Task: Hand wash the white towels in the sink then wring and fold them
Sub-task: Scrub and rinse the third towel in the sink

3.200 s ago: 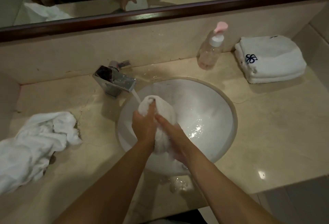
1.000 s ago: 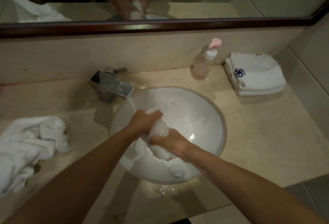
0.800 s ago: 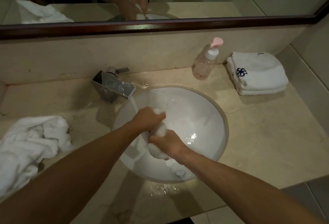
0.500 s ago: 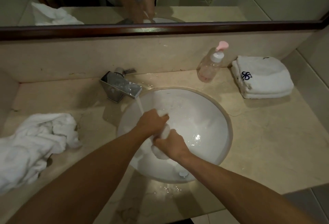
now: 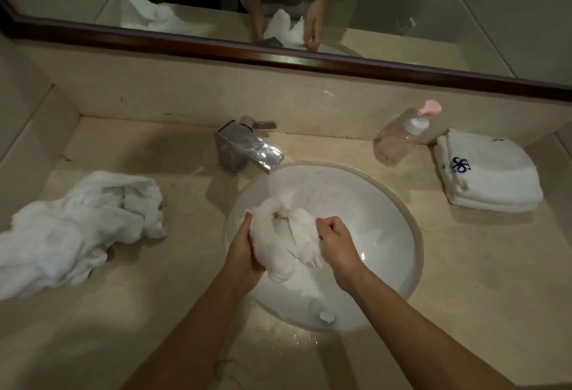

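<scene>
Your left hand (image 5: 244, 255) and right hand (image 5: 335, 242) both clutch the wet towel (image 5: 286, 239) over the sink (image 5: 411, 234). Right of the sink, one folded towel (image 5: 492, 177) looks finished; left, a crumpled towel (image 5: 77, 228) waits.

Left hand (image 5: 244, 255): lower centre of frame, palm cupped, fingers curled in a grip.
Right hand (image 5: 335, 242): just beside it, fisted, pinching.
Forearms: bare, converging from the bottom edge.
</scene>
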Demonstrator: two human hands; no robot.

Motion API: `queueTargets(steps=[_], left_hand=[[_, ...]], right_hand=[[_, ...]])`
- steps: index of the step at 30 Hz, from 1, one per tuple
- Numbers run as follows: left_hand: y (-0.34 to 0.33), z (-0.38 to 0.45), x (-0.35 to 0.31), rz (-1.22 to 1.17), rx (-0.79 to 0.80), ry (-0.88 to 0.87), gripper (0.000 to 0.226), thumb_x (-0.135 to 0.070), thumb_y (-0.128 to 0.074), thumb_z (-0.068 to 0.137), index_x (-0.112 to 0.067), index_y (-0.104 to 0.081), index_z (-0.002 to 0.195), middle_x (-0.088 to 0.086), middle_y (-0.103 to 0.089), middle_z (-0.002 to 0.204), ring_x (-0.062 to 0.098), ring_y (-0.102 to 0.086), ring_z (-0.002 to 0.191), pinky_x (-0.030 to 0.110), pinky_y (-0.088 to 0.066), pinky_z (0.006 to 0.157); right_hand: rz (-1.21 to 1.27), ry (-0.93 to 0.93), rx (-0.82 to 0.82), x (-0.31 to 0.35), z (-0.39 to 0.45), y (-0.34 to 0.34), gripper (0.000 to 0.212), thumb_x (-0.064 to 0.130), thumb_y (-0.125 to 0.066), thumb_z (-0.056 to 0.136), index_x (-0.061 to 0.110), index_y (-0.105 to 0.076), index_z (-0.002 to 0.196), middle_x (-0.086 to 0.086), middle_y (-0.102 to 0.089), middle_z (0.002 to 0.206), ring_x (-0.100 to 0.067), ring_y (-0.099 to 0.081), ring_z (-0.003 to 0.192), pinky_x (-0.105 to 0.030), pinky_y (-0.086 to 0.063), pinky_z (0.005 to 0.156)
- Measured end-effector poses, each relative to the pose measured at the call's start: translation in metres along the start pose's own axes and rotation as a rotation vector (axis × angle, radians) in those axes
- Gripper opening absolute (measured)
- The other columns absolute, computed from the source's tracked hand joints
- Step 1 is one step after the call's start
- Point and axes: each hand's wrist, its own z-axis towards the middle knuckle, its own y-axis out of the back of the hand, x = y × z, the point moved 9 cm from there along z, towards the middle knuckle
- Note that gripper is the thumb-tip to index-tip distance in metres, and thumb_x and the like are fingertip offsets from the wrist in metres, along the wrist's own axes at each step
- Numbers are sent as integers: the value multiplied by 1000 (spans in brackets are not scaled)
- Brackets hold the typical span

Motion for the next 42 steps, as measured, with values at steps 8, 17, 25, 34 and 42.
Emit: queueTargets(steps=[8, 17, 25, 34, 42], left_hand=[[4, 24, 2, 54, 74, 116, 60, -61, -64, 83, -14, -69, 120, 5, -68, 114, 23, -70, 99, 46, -47, 99], [51, 66, -14, 883, -374, -98, 53, -47, -81, 66, -15, -66, 107, -1, -72, 99, 22, -68, 93, 34, -54, 85], [32, 69, -55, 557, -347, -93, 27, -35, -70, 89, -14, -69, 72, 0, -71, 74, 20, -63, 75, 29, -51, 78], [-14, 53, -66, 287, 29, -26, 31, -31, -54, 98, -10, -65, 118, 10, -69, 115, 26, -67, 105, 39, -55, 92], [-9, 11, -83, 744, -414, -338, 62, -58, -60, 61, -19, -68, 109, 1, -74, 99, 20, -70, 90, 39, -56, 85]], right_hand=[[513, -58, -7, 26, 43, -14, 21, 21, -46, 107, 1, -55, 109, -13, -66, 95, -22, -65, 82, -33, -55, 72], [374, 58, 64, 59, 74, 7, 22, 22, -46, 107, 7, -53, 93, -2, -47, 63, -13, -44, 55, -26, -42, 53], [429, -360, 86, -22, 94, 14, 27, 27, -54, 102, 4, -63, 91, -6, -54, 68, -18, -48, 63, -35, -46, 67], [-134, -214, 301, -30, 70, -56, 58, 41, -73, 89, 21, -43, 135, -7, -62, 115, -18, -65, 98, -34, -56, 75], [419, -569, 412, -28, 48, -104, 69, 68, -46, 93, 6, -75, 103, -15, -72, 105, -31, -67, 91, -44, -53, 88]])
